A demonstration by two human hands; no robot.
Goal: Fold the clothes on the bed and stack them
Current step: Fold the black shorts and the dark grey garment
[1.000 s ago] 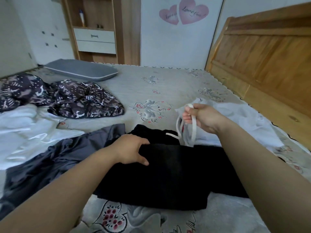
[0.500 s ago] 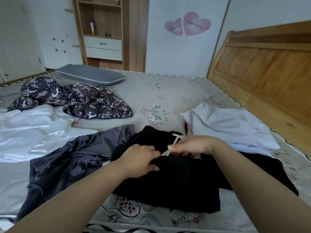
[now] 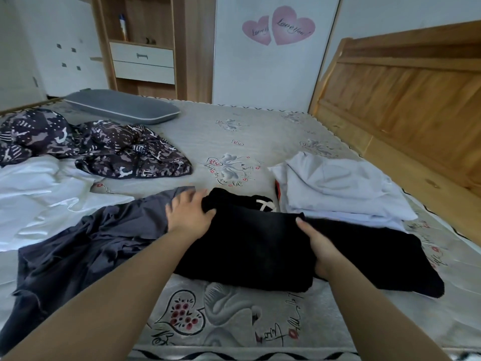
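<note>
Closest in, the black garment (image 3: 260,243) is lying part-folded on the bed (image 3: 234,142), and both hands are on it. The right hand (image 3: 316,246) grips its right fold, thumb on top, other fingers tucked underneath. The left hand (image 3: 188,213) has fingers curled around the bunched top-left corner. A dark grey garment (image 3: 86,246) sits just left, with folded white clothes (image 3: 343,188) behind right. Farther back are a patterned garment (image 3: 125,152) and grey pillow (image 3: 122,106).

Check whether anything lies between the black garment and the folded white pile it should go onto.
Nothing visible does. The black garment, gripped by the left hand and right hand, lies right beside the folded white pile, whose top is bare.
</note>
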